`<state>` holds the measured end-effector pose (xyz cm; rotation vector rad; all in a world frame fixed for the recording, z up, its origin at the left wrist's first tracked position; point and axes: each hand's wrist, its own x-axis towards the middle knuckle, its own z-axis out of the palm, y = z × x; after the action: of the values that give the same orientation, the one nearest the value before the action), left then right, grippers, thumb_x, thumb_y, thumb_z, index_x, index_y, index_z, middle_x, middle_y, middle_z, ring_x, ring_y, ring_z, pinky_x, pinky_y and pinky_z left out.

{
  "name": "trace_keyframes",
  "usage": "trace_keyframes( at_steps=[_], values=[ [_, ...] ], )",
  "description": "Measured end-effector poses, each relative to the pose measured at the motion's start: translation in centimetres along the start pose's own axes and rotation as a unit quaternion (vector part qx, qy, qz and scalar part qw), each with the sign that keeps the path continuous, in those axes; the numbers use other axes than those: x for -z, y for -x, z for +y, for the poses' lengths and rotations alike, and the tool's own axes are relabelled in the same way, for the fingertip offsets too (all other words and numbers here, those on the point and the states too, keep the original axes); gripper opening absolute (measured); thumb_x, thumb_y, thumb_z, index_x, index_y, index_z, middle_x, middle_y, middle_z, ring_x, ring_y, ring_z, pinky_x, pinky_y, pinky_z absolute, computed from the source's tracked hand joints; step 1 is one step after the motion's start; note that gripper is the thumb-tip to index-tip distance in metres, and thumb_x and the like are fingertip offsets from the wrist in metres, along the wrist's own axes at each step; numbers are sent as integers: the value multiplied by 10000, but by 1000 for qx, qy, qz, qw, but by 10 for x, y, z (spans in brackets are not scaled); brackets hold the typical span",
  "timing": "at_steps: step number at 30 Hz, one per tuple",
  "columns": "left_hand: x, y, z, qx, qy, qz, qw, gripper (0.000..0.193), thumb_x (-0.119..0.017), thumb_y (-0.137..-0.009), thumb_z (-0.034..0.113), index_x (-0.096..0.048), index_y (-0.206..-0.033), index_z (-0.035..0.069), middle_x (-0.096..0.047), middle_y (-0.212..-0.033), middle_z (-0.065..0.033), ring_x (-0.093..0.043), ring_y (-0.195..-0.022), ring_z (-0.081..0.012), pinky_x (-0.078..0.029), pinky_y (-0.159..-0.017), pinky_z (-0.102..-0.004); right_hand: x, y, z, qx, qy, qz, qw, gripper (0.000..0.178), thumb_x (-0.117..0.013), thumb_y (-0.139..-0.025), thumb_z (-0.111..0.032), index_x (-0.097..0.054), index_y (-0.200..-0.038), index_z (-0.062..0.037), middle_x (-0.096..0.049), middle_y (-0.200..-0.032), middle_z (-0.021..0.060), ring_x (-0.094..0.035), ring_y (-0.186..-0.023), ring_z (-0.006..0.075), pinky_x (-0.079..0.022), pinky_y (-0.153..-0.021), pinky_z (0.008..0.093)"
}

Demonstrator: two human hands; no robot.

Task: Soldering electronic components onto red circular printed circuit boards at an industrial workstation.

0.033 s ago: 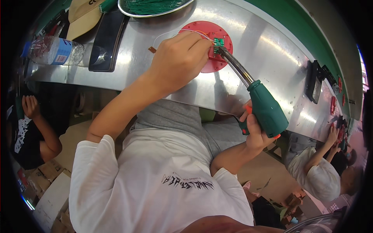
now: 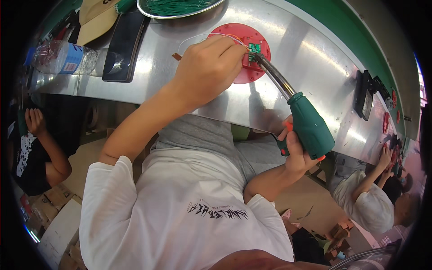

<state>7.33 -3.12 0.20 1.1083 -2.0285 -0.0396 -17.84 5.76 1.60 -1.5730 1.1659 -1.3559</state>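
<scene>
A red round plastic housing (image 2: 257, 77) lies on the metal table, with a small green circuit board (image 2: 254, 47) on it. My left hand (image 2: 210, 67) is closed in a pinch at the board's left edge, where thin white and orange wires (image 2: 234, 37) run in. Its fingertips are partly hidden. My right hand (image 2: 294, 155) is wrapped round the handle of a green soldering gun (image 2: 310, 123). The gun's metal barrel slants up to the left, and its dark tip meets the lower part of the board, close to my left fingertips.
A metal bowl of green wires (image 2: 180, 16) stands at the far side. Leftward lie a phone (image 2: 123, 49), a plastic bottle (image 2: 67, 58) and a tan cap (image 2: 96, 20). A black device (image 2: 363, 95) sits on the right. Other people (image 2: 371, 200) work at both sides.
</scene>
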Motion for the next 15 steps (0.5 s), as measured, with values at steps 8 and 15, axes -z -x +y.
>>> trace_keyframes(
  at_steps=[8, 15],
  values=[
    [-3, 2, 0, 3, 3, -4, 1000, 146, -696, -775, -20, -661, -917, -13, -665, -837, -126, -650, -738, -289, -539, -685, -372, 4, -5, -3, -42, -64, -33, 997, 405, -633, -832, -59, -562, -1194, 109, -608, -816, 147, -568, -585, 202, -489, -536, 304],
    [-5, 4, -2, 1, 3, 4, 1000, 142, -699, -778, -18, -666, -916, -13, -667, -835, -127, -656, -743, -288, -541, -686, -371, 6, -5, 0, -28, -83, 11, 996, 461, -634, -832, -130, -540, -1214, 112, -620, -836, 186, -585, -570, 229, -498, -505, 318]
  ],
)
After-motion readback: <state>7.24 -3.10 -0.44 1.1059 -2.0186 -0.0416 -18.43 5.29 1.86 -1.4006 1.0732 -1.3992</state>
